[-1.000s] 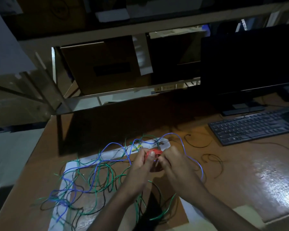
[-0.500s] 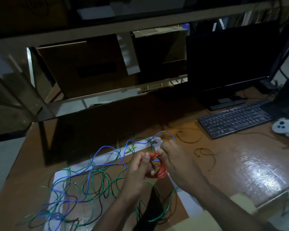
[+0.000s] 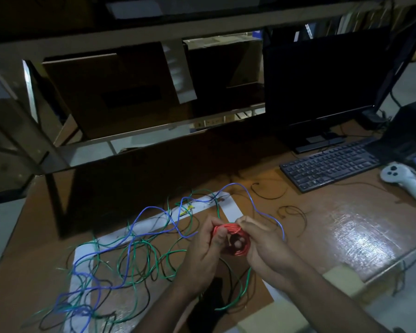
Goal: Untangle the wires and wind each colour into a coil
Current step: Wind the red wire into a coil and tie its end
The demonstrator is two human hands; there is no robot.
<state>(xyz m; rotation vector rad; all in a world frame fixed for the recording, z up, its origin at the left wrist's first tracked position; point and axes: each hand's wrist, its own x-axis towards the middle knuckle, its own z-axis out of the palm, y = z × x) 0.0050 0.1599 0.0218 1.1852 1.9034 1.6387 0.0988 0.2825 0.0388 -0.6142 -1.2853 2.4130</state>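
A small red wire coil is held above the desk between both hands. My left hand grips its left side with the thumb over the top turns. My right hand pinches the coil's top and right side, one finger poking through its hole. A long blue wire loops from the right hand across to the lower left. Green wires and thin black wires lie tangled with it on the desk at the left.
A wooden desk with white taped strips carries the tangle. A black keyboard and a dark monitor stand at back right. A white controller lies at far right. A glass partition rises behind.
The red coil has been turned between my hands and my right finger now pokes through it. The view has shifted left and down, so the controller and keyboard show more fully.
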